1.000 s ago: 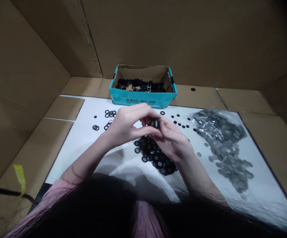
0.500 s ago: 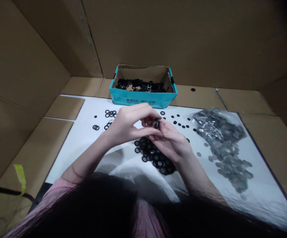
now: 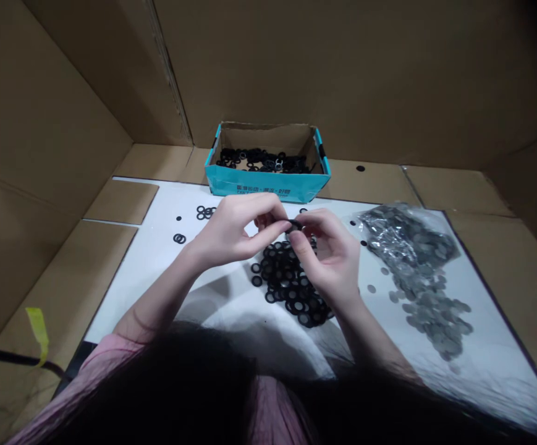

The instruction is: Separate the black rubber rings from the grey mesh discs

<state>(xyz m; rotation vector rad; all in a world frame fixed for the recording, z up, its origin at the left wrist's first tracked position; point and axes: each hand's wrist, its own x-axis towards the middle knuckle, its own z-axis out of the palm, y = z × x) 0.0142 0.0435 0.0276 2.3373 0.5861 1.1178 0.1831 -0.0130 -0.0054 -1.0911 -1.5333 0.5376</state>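
Pink sleeve [image 3: 105,358] and dark hair at the near edge; white work mat [image 3: 212,309] beyond.

Pile of black rubber rings [image 3: 291,284], mid-mat, just below the hands; several show a grey centre, so these look already fitted. Judgement: a fair batch done.

Left hand [image 3: 231,232] and right hand [image 3: 328,253], raised over the pile, fingertips meeting. Both pinch one small black ring [image 3: 295,225] between thumb and forefingers, other fingers loosely curled. The ring is held nearly edge-on to the camera, its flat face roughly level, its long line running left to right between the two hands. Whether a grey disc sits in it cannot be told.

Grey metal discs [image 3: 430,309], loose heap to the right, spilling from a clear plastic bag [image 3: 407,238]. Many remain; judgement: much work left.

Loose black rings [image 3: 206,212] and small black dots [image 3: 337,233], scattered at the mat's far part.

Teal cardboard box [image 3: 268,182], far edge, holding more black rings.

Brown cardboard walls [image 3: 342,74] enclose all.
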